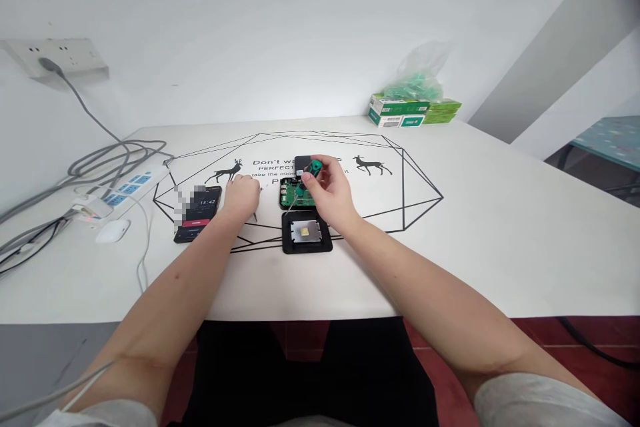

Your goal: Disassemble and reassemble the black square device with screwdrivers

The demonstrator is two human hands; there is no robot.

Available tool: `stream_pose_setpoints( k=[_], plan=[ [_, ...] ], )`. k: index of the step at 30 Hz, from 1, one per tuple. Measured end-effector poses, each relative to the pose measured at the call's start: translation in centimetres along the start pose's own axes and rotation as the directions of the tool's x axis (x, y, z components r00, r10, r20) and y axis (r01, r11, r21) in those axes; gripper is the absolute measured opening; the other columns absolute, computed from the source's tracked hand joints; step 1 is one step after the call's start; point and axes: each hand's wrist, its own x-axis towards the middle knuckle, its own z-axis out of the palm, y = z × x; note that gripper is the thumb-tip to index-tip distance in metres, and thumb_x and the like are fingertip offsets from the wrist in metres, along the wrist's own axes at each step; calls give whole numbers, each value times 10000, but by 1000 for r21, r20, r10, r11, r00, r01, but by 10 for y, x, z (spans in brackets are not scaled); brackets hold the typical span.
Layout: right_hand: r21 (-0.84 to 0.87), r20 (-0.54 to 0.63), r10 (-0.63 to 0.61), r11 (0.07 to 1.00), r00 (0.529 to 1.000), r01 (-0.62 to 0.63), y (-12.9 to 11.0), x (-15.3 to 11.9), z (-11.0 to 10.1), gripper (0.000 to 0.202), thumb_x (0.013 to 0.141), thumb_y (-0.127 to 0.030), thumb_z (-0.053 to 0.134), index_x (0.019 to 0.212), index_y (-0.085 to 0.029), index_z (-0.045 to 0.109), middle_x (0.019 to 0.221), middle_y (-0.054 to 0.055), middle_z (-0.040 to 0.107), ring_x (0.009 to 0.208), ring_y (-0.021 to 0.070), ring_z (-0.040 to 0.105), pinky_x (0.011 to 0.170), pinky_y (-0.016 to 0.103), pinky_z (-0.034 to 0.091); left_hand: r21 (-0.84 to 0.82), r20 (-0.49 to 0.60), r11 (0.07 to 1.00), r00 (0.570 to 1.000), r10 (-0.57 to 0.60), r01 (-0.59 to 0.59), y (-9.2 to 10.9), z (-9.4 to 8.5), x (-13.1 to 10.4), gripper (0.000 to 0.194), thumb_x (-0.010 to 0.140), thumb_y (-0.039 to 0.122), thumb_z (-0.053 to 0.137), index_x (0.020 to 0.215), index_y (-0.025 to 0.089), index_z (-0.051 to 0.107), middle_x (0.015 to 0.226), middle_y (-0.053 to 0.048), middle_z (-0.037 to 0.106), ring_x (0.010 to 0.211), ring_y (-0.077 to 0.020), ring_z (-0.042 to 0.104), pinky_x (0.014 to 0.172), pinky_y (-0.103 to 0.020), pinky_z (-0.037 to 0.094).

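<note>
My right hand (333,190) is closed around a screwdriver with a green and black handle (314,167). Its thin shaft slants down to the left, over the near edge of a green circuit board (289,195) seated in a black case; my fingers cover the board's right side. Just in front lies a black cover (287,244) with a silver metal plate (314,231) bearing a small yellowish square. To the left, my left hand (241,196) rests low over the tabletop with curled fingers, beside a phone (200,217). Whatever its fingertips may hold is hidden.
On the left are a power strip (127,188), tangled grey cables (100,163) and a white mouse (113,231). Green and white boxes (400,111) topped by a plastic bag (420,77) stand at the back right. The white table (475,253) ends close to my body.
</note>
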Motion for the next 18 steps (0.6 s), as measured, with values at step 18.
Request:
stream_pose_setpoints(
  k=[18],
  plan=[
    [-2, -21, 17, 1000, 1000, -17, 0, 0, -3, 607, 900, -763, 778, 1290, -321, 630, 940, 9, 625, 759, 200, 546, 731, 424, 552, -483, -122, 875, 986, -111, 39, 6, -8, 2, 189, 969, 203, 642, 1032, 190, 820, 1184, -153, 816, 1194, -371, 725, 1082, -488, 562]
  ],
)
